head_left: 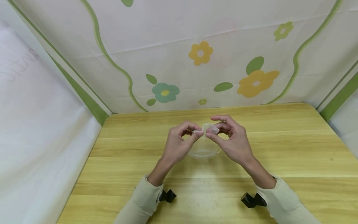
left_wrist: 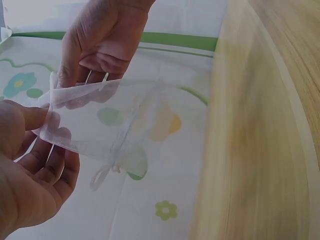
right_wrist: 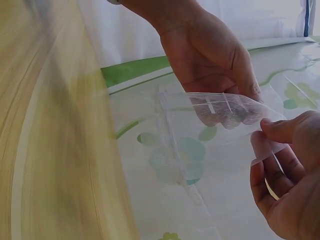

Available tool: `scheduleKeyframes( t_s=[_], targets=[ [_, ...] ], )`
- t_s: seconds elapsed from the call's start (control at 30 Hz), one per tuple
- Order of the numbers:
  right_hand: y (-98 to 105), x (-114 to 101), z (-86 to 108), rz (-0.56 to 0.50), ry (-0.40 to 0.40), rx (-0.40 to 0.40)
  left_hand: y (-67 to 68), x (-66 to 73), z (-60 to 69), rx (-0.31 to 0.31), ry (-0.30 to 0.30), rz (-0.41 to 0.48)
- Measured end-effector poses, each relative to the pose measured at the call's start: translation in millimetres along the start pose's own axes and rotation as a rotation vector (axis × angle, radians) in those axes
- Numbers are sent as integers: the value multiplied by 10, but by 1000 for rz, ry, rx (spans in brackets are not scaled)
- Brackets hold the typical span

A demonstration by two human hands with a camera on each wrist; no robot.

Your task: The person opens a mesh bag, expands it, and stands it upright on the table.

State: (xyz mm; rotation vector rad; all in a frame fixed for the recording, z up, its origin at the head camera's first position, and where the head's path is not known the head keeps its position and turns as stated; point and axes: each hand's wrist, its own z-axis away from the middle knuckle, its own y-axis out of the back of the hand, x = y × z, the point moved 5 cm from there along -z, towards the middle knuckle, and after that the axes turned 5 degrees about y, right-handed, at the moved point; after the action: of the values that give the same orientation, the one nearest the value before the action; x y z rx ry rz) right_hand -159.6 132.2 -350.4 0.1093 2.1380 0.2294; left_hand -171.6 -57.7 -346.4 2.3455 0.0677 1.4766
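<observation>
A sheer white mesh pouch (head_left: 203, 151) hangs between both hands above the wooden table. My left hand (head_left: 179, 144) pinches one side of its upper edge between thumb and fingers. On the other side, my right hand (head_left: 235, 143) pinches the same edge, its index finger raised. Through the see-through mesh (left_wrist: 85, 120) in the left wrist view, fingers show behind the cloth. A gathered line crosses the pouch near its lower end, and a small cord loop (left_wrist: 100, 179) sticks out there. In the right wrist view the mesh (right_wrist: 172, 145) hangs down, fairly flat.
The light wooden table (head_left: 112, 183) spreads beneath the hands. A white cloth (head_left: 167, 28) with flowers and green lines hangs behind it, with a plain white cloth (head_left: 33, 124) at the left. Black mounts (head_left: 167, 196) sit by the sleeves.
</observation>
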Motion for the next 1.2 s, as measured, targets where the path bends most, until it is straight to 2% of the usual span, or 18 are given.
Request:
scheduleKeyframes(
  t_s=[0.23,0.6,0.83,1.07,1.2],
  targets=[
    [4,-1,-6,26,22,-7,18,-18,-12,2,6,-13],
    [-21,9,9,24,-11,-27,2,-32,-4,16,-2,13],
    [-18,-8,6,33,-9,-22,6,-27,-11,19,-11,-27],
    [-26,-1,8,43,4,-25,-7,-48,-16,-11,7,-27],
    [-14,5,1,40,15,-11,11,-48,-15,-6,15,-41]
  ],
)
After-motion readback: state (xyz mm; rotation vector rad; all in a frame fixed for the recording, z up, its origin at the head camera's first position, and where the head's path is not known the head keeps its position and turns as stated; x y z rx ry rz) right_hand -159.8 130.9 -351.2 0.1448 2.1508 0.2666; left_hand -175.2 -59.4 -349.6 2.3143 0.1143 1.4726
